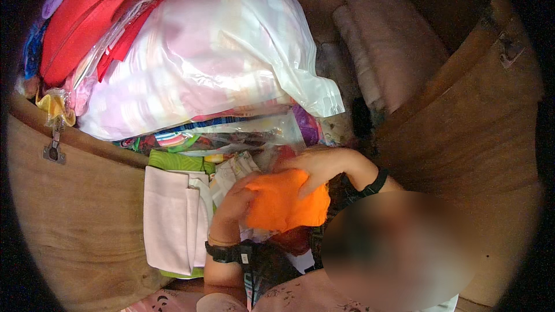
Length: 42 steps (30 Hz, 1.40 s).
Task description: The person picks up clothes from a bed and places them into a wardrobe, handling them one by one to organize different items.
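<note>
A folded piece of bright orange cloth [286,208] hangs between my two hands. My left hand [232,203] grips its left edge, and the wrist below wears a black band. From the upper right, my right hand [318,164] holds the cloth with the thumb over its front; a black band circles that wrist too. Just left of my left hand stands a pale pink folded cloth [167,221]. A green patterned cloth [175,160] shows behind it. White printed fabric [234,169] lies behind my left hand, partly hidden.
A large clear plastic bag of pale checked fabric [204,60] fills the upper middle. Red bags [86,30] lean at upper left. A pinkish rolled textile [390,47] lies at upper right. Wooden doors with metal latches flank both sides, left [78,208] and right [468,130].
</note>
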Motion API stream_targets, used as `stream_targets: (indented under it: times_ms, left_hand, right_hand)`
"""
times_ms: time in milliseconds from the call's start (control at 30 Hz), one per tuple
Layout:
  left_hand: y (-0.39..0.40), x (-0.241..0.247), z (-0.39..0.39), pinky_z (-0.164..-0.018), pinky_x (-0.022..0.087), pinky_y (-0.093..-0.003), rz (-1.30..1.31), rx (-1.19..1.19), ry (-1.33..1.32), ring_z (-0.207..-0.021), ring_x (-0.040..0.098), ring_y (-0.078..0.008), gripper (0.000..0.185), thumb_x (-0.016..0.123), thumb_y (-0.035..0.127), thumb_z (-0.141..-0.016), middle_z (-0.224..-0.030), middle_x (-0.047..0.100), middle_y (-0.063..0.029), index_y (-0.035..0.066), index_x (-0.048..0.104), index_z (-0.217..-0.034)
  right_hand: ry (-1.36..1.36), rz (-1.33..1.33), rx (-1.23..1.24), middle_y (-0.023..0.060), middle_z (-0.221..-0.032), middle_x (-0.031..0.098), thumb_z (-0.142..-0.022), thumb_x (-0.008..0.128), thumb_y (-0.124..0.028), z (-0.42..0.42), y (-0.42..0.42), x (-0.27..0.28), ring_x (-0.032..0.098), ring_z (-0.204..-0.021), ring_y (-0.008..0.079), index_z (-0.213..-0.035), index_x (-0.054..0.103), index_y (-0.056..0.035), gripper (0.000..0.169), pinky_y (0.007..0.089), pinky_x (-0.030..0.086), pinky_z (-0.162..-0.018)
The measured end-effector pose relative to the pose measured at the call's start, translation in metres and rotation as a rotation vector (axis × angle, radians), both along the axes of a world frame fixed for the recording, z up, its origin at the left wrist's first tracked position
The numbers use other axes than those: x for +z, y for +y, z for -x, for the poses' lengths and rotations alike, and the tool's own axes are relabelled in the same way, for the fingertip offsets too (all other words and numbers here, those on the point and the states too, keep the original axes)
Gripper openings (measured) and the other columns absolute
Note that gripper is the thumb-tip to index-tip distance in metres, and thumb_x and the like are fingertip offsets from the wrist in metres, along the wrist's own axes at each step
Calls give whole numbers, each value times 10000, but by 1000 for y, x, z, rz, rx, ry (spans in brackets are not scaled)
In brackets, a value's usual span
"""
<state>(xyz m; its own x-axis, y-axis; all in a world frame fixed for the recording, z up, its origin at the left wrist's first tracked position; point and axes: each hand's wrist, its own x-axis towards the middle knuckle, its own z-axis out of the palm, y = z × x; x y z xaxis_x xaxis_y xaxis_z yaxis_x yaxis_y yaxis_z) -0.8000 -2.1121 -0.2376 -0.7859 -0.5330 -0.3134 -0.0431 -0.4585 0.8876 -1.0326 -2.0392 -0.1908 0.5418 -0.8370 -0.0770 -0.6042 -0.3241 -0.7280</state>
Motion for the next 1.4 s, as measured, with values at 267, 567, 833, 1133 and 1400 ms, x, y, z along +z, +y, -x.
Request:
stream_targets:
  times_ms: [267, 567, 833, 1133, 1400]
  left_hand:
    - [-2, -1, 26, -807, 405, -268, 207, 131, 207, -980, 495, -173, 366, 593, 126, -733, -1033, 532, -74, 5, 481, -1060]
    - [-4, -2, 41, -689, 448, -340, 943, 183, -349, -818, 574, -297, 310, 617, 71, -659, -895, 580, -160, 20, 536, -954]
    - [10, 19, 50, -738, 444, -293, 485, 360, 6, -845, 564, -203, 253, 545, 7, -741, -946, 581, -93, -3, 516, -992]
    - [4, 7, 51, -766, 440, -273, 263, 410, 90, -870, 543, -171, 304, 545, -16, -744, -985, 559, -85, -17, 488, -1043]
    - [0, -13, 49, -758, 438, -276, 480, 376, -31, -863, 541, -173, 363, 599, 29, -725, -968, 556, -92, -12, 457, -1056]
  right_hand:
    - [-204, -207, -448, 129, -771, 595, -653, 663, -207, 16, -1, -47, 566, -700, 181, -851, 568, 3, 304, 318, 451, -611]
    - [-68, -148, -369, 140, -982, 570, -643, 702, -206, 18, 2, -50, 535, -899, 177, -1070, 492, 15, 525, 280, 418, -776]
    - [-1267, -320, -625, 131, -1114, 502, -684, 679, -194, 22, 17, -58, 495, -1025, 242, -1276, 280, -37, 731, 356, 380, -881]
    - [-1966, -773, -437, 103, -1207, 443, -748, 628, -225, 5, 23, -97, 436, -1105, 225, -1240, 348, -33, 597, 375, 347, -928]
    - [-997, -104, -771, 82, -1081, 537, -732, 597, -105, -8, 16, -81, 526, -962, 220, -1136, 447, -26, 438, 334, 409, -825]
